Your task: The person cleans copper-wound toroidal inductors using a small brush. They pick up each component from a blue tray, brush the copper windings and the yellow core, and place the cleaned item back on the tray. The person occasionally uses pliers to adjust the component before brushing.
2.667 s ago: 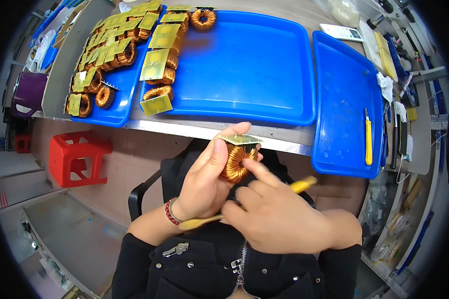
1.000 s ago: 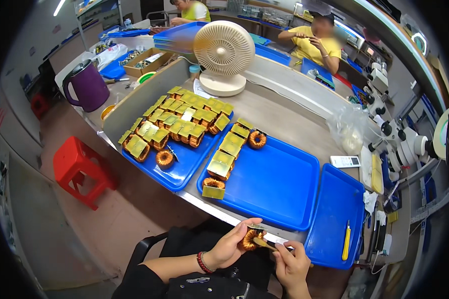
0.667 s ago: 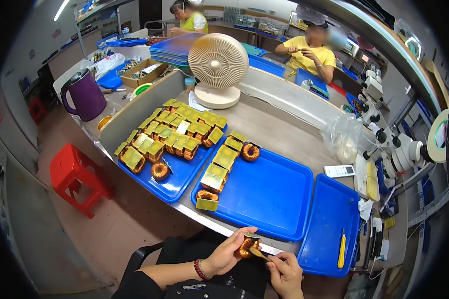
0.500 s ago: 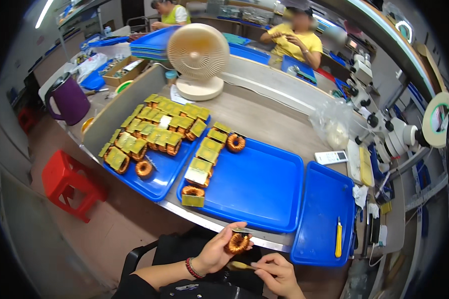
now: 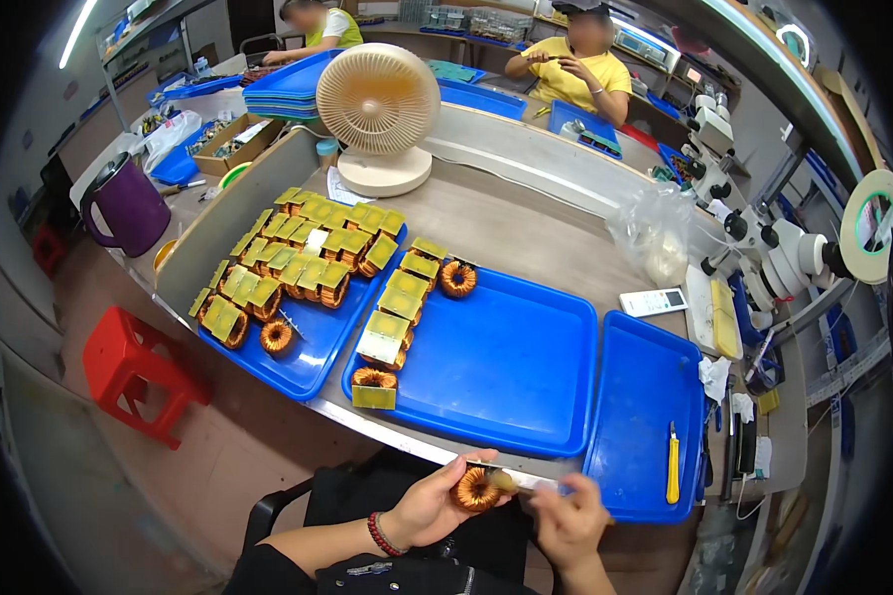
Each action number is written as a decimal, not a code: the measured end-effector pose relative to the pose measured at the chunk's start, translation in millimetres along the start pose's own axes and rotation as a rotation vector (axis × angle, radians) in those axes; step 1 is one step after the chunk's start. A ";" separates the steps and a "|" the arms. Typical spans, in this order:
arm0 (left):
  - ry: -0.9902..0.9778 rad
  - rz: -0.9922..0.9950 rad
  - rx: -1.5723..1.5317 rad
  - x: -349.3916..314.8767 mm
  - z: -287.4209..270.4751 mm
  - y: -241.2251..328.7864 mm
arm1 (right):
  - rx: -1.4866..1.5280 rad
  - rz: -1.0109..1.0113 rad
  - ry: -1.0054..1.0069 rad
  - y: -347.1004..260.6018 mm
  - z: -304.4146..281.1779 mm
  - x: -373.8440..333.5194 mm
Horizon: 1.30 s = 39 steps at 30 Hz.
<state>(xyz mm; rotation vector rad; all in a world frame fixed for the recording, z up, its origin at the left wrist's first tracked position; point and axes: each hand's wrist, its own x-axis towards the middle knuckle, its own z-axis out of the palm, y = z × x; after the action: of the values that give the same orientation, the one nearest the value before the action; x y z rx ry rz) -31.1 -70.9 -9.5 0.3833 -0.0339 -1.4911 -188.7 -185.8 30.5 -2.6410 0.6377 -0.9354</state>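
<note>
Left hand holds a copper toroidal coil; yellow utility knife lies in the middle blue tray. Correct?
Not quite: the head view shows the yellow utility knife in the rightmost blue tray. The left hand does hold a copper toroidal coil.

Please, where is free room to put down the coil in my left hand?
Free for the held coil: middle tray, right of its coils; right tray, left of the yellow cutter; desk between fan and middle tray. Crowded: left tray, except its front right corner.
</note>
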 end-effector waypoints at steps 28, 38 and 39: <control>0.044 0.137 0.037 -0.9 14.8 4.3 | 0.478 0.070 -0.074 -9.0 6.5 -11.7; 0.080 -0.078 -0.141 0.2 20.8 3.8 | 0.130 0.086 0.111 7.3 -9.2 2.6; 0.015 -0.043 -0.211 -3.0 14.6 7.2 | -0.098 0.132 -0.015 9.6 -15.9 -1.6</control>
<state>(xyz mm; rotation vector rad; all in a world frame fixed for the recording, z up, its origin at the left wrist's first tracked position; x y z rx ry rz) -28.1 -71.0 6.8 0.2255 0.1429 -1.5172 -203.1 -195.0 38.0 -2.6496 0.8637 -0.8661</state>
